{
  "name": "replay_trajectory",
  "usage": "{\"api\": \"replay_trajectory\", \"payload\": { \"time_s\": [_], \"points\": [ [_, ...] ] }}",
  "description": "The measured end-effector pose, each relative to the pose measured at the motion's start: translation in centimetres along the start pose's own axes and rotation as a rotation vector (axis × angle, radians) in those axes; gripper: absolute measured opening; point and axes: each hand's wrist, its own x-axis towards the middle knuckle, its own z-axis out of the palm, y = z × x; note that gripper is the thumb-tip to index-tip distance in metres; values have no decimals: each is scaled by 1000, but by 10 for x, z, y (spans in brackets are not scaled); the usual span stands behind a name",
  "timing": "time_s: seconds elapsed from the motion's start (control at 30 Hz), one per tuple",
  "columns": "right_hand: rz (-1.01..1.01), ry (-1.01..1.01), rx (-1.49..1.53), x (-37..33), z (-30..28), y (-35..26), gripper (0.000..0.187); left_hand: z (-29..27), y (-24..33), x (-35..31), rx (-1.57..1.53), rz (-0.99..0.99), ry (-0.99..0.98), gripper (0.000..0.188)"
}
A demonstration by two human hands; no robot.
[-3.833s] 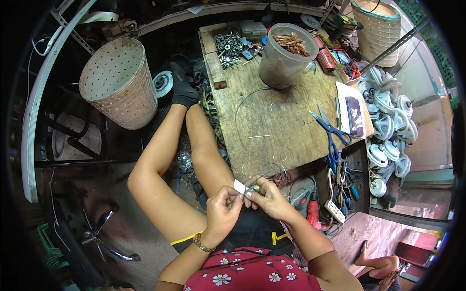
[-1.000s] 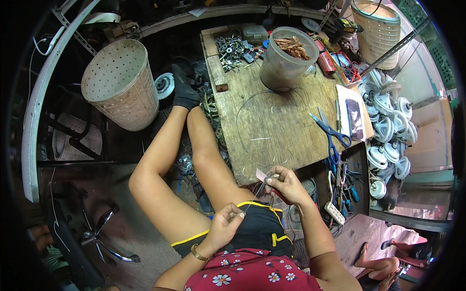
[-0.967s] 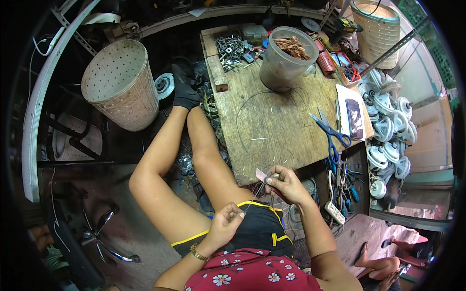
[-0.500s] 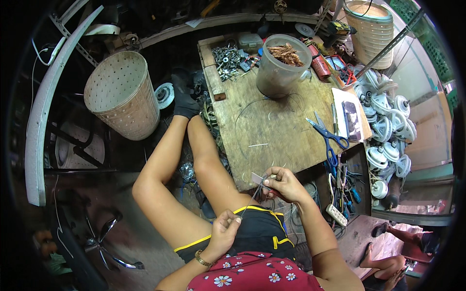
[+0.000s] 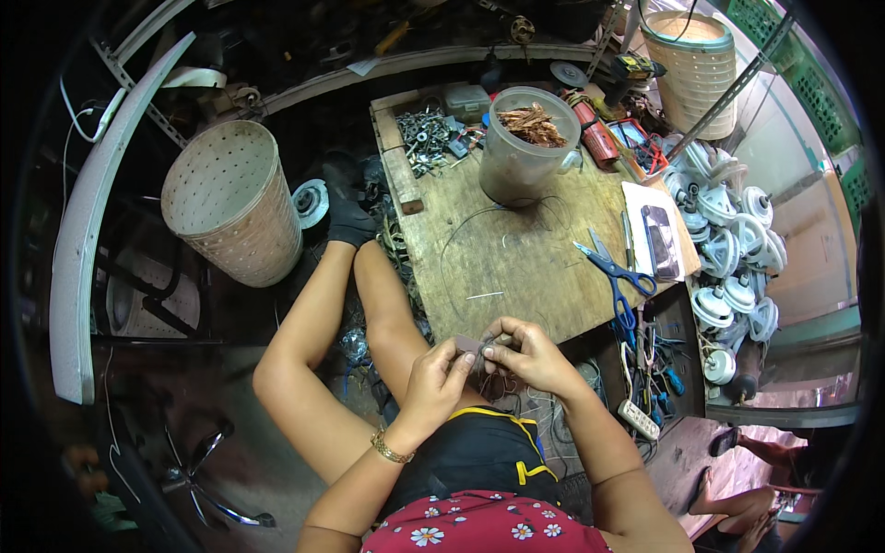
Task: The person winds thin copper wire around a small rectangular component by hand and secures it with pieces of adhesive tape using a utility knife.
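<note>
Both my hands meet above my lap, just off the near edge of the wooden tabletop (image 5: 516,263). A small flat grey-brown piece (image 5: 467,345) sticks out between them. My left hand (image 5: 437,380) pinches at that piece, thumb and fingers pressed together. Close beside it, my right hand (image 5: 527,354) is closed on thin wires (image 5: 480,361), thumb against forefinger. The fingers partly hide the wires, so where they join the flat piece cannot be made out. A short white strip (image 5: 485,296) lies on the tabletop just beyond my hands.
On the table stand a clear tub (image 5: 521,166) of copper scraps, blue scissors (image 5: 616,276) and a phone (image 5: 660,241). Screws (image 5: 426,138) fill the far left corner. White round parts (image 5: 737,230) are heaped at right; a perforated bin (image 5: 235,207) stands left. Another person's legs (image 5: 737,502) show lower right.
My left hand has risen from lower down the wires to meet my right hand at the flat piece. The right hand has shifted only slightly. The whole view has tilted a little.
</note>
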Motion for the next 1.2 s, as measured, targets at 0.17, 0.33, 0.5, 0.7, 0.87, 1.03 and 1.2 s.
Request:
{"api": "replay_trajectory", "payload": {
  "time_s": [0.17, 0.33, 0.5, 0.7, 0.87, 1.03, 1.2],
  "points": [
    [-18, -17, 32, 6, -6, 4, 13, 6, -6, 3, -158, -21, -9, 11],
    [69, 3, 99, 12, -13, -9, 14, 13, -16, 3, -299, -13, 92, 9],
    [-192, 292, 280, 24, -101, 10, 26, -1, -10, -9, -512, -266, 129, 8],
    [-93, 12, -3, 8, -25, -7, 37, 9, 8, 5, -586, -352, 157, 13],
    [-78, 131, 58, 12, -20, 3, 35, 12, 10, 9, -539, -274, 186, 12],
    [-381, 620, -674, 55, -77, 27, 26, 9, 11, 16, -434, -271, 182, 14],
    [-630, 735, -1073, 52, -70, 15, 25, 9, 17, 20, -348, -196, 174, 14]
  ]
}}
